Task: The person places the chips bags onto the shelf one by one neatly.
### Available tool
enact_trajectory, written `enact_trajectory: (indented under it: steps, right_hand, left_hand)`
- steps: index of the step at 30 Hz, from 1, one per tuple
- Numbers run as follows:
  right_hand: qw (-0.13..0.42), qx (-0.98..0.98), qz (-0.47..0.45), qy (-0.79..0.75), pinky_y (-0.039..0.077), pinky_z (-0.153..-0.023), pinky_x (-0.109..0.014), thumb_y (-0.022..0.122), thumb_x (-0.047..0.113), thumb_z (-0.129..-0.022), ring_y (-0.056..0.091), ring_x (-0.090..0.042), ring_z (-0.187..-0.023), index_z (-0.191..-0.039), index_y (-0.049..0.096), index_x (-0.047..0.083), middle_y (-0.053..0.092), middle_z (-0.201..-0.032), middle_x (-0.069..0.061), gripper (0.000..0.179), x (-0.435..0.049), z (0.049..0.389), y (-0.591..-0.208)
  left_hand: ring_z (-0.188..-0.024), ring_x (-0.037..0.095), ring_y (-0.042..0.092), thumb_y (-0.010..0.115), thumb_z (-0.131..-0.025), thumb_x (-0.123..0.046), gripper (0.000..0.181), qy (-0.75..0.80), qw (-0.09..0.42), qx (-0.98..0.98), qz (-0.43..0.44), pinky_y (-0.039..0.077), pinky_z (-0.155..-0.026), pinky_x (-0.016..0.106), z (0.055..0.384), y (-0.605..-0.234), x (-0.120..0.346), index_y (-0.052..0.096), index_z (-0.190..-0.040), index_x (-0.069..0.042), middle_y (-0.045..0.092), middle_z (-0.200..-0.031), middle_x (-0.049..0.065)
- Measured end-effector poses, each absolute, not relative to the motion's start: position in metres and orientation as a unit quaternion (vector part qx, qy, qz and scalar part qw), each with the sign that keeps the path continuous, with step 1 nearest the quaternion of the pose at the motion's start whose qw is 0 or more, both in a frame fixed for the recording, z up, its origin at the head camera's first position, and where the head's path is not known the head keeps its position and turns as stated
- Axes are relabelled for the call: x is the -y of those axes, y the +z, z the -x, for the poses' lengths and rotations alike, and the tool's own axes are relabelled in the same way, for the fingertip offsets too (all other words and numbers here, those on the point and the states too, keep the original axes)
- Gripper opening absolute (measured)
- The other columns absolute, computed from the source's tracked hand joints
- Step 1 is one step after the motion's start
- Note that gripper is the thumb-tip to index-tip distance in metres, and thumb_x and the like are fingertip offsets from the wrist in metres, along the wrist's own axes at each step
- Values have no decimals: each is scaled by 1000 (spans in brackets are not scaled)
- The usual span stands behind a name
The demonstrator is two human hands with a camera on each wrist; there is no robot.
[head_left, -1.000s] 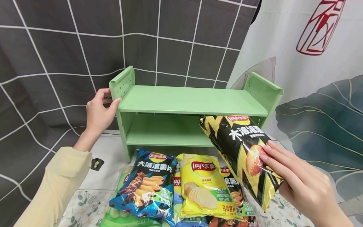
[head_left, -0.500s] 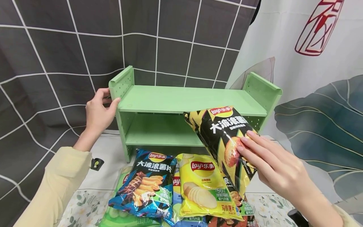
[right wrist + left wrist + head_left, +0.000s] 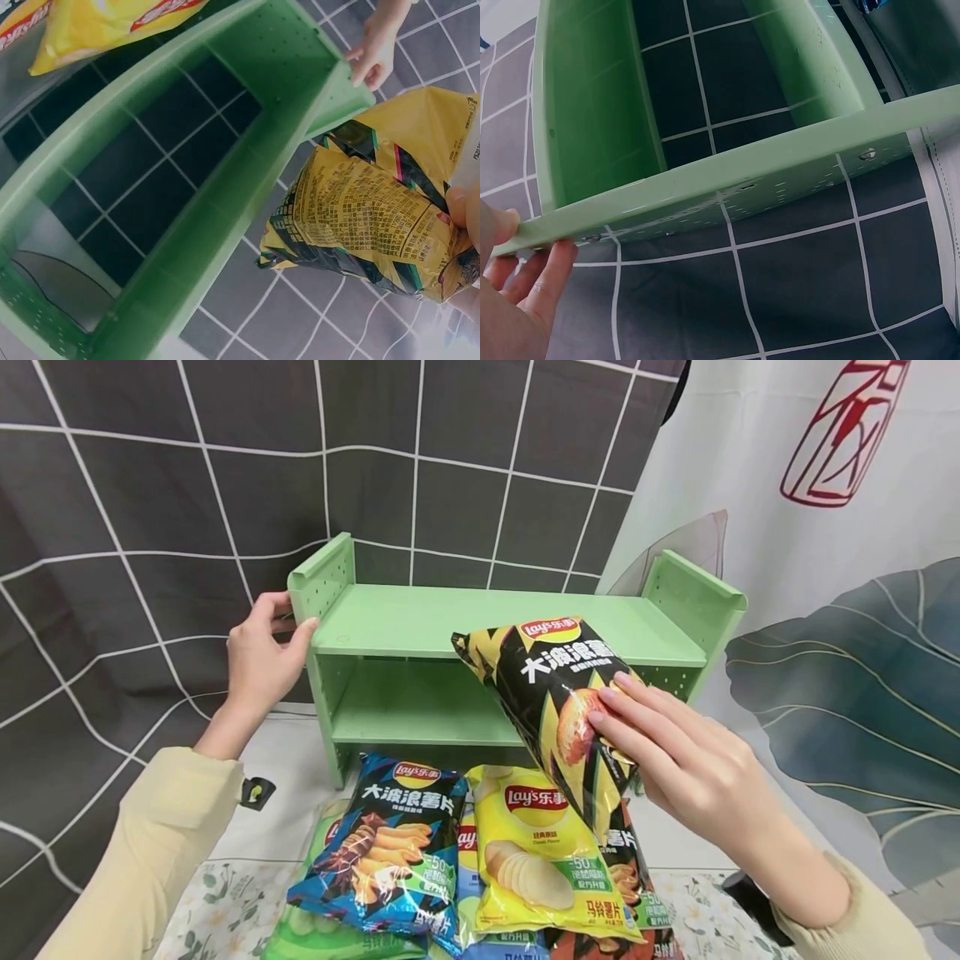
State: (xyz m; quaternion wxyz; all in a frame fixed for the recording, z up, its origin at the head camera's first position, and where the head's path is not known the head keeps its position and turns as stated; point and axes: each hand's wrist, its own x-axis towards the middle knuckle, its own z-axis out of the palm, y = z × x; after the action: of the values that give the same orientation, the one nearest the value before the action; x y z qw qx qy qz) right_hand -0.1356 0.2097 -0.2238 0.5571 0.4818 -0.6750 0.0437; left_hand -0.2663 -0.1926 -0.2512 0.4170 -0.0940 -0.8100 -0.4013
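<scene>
My right hand (image 3: 697,752) grips a black and gold bag of potato chips (image 3: 551,693) by its lower right part, fingers over the front. In the right wrist view the thumb presses the printed back of this chip bag (image 3: 360,210). The bag hangs tilted before the green two-tier shelf (image 3: 480,622), above the other bags. At the shelf's upper left side panel, my left hand (image 3: 266,652) pinches the edge between thumb and fingers. The left wrist view shows the same hand (image 3: 525,289) at the panel's end.
A blue chip bag (image 3: 393,852) and a yellow chip bag (image 3: 543,852) lie in front of the shelf on top of several others, including a green bag (image 3: 300,931). A dark gridded curtain (image 3: 480,468) hangs behind. A small black piece (image 3: 257,794) lies at left.
My right hand has carried the black and gold chip bag leftward and slightly up, from the shelf's right end toward its middle. The left hand stays in place on the side panel.
</scene>
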Motion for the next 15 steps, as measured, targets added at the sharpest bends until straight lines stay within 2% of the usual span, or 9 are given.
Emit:
enact_trajectory:
  steps: [4,5,8,11,15]
  right_hand:
    - [547,688,-475,36,34,-114,-25,44,2,-96,66,-34,-104,-113,68,-1,69,-114,-18,30,-206,142,-221]
    - [548,689,-473,35,37,-112,-27,44,2,-96,66,-35,-103,-113,68,-1,69,-115,-17,30,-205,144,-221]
    - [547,694,-467,33,48,-101,-37,43,3,-97,66,-35,-104,-115,67,0,69,-117,-16,31,-202,151,-219]
    - [548,695,-464,35,53,-86,-46,42,3,-97,66,-34,-106,-117,67,1,68,-119,-15,32,-199,157,-217]
    - [550,693,-465,35,54,-84,-48,43,4,-98,65,-33,-108,-119,66,2,68,-119,-14,32,-194,166,-214]
  left_hand:
    - [-100,35,68,65,-89,-12,35,-401,418,809,94,35,-68,-9,267,-251,193,58,-118,6,67,-117,20]
    - [-100,35,68,65,-89,-12,35,-402,418,809,94,35,-68,-9,267,-252,193,58,-118,6,67,-117,20]
    - [-100,34,68,65,-89,-12,35,-401,419,810,93,36,-69,-8,267,-251,193,58,-118,5,67,-117,19]
    - [-100,34,68,65,-89,-12,35,-400,418,810,92,36,-69,-8,267,-251,193,58,-118,5,67,-117,19]
    - [-101,34,68,65,-89,-12,35,-400,417,811,90,35,-68,-9,267,-251,193,58,-118,5,67,-118,20]
